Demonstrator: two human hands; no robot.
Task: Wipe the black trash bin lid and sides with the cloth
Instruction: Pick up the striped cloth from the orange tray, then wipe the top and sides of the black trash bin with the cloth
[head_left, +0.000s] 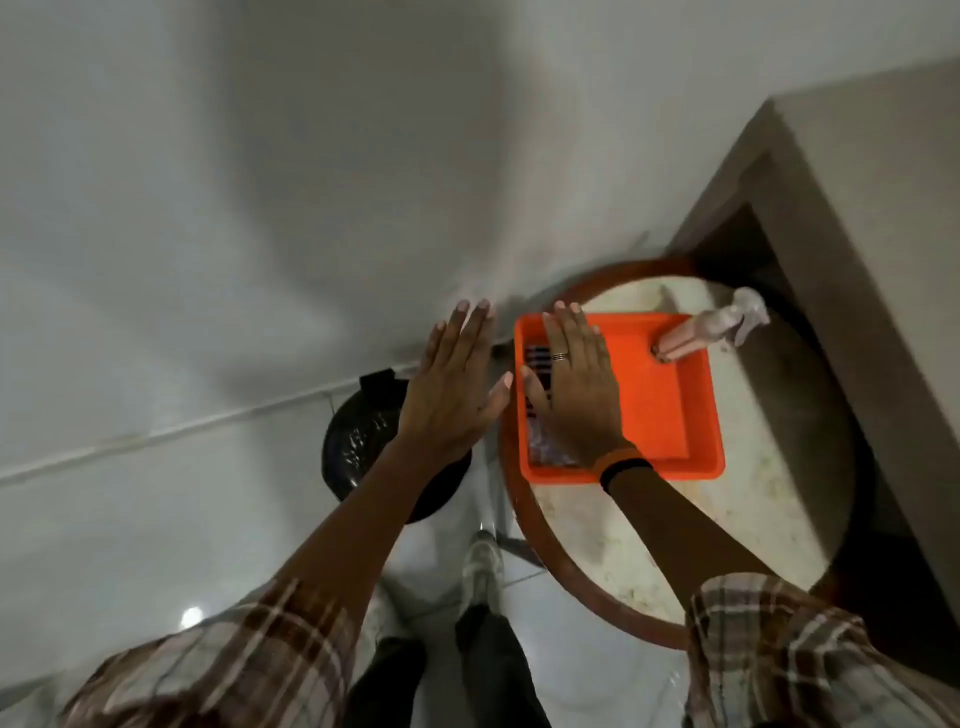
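Note:
The black trash bin (358, 441) stands on the floor by the wall, left of a round table; a black bag lines it and my left forearm hides part of it. My left hand (457, 384) hovers flat above the bin, fingers spread, holding nothing. My right hand (576, 384) is stretched flat over the left part of an orange tray (670, 410), palm down, holding nothing. Under it lies a striped cloth (537, 364), mostly hidden by the hand.
The tray rests on a round table (779, 467) with a pale top and brown rim. A clear spray bottle (711, 330) leans in the tray's far right corner. A grey counter (857, 218) stands at the right. My shoe (483, 566) is on the tiled floor.

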